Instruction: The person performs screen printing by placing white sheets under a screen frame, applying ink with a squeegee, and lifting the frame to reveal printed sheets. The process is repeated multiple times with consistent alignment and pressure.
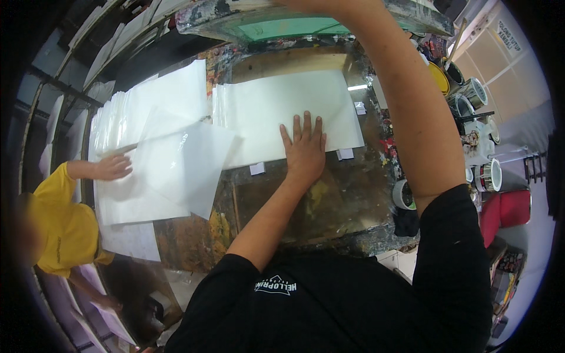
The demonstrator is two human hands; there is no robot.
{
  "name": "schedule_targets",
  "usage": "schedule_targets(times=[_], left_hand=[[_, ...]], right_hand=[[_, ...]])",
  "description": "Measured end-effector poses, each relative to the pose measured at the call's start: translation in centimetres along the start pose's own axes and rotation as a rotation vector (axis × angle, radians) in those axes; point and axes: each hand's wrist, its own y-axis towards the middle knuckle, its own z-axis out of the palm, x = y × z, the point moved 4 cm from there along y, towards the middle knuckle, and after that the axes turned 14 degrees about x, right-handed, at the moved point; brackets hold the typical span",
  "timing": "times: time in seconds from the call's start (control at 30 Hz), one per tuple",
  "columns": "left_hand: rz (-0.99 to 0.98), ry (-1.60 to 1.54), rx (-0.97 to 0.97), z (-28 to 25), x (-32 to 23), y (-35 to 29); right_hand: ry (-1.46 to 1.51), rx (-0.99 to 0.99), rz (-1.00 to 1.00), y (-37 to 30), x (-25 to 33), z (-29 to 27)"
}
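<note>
My left hand (305, 154) lies flat with fingers spread on a white, glossy, bag-like sheet (265, 112). The sheet rests on the worktable, its left edge layered and wrinkled. Small white paper tabs (257, 169) sit along its near and right edges. My right arm reaches far forward to a tilted screen-printing frame (288, 28) with green mesh, raised beyond the sheet. Only part of my right hand (315, 5) shows at the top edge; its fingers are out of sight.
On the left lie stacks of white sheets (159, 94), with a translucent sheet (182, 159) over them. A co-worker's hand (113, 167) rests there; the person wears a yellow shirt. Paint cans (474, 91) line the right side, near a red chair (513, 215). Racks stand at left.
</note>
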Motion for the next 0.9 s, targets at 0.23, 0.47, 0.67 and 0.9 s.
schedule_targets(times=[0.23, 0.47, 0.67, 0.9], left_hand=[[-0.041, 0.053, 0.111, -2.0, -0.4, 0.3], [0.060, 0.090, -0.042, -1.0, -0.5, -0.2], [0.093, 0.007, -0.046, -0.9, -1.0, -0.5], [0.022, -0.009, -0.258, -3.6, 0.3, -1.5]], right_hand=[[0.047, -0.023, -0.137, 0.3, -0.5, -0.1], [0.011, 0.056, -0.012, 0.5, 0.4, -0.3], [0.064, 0.082, -0.042, -0.4, -0.4, -0.5], [0.018, -0.076, -0.076, -0.3, 0.2, 1.0]])
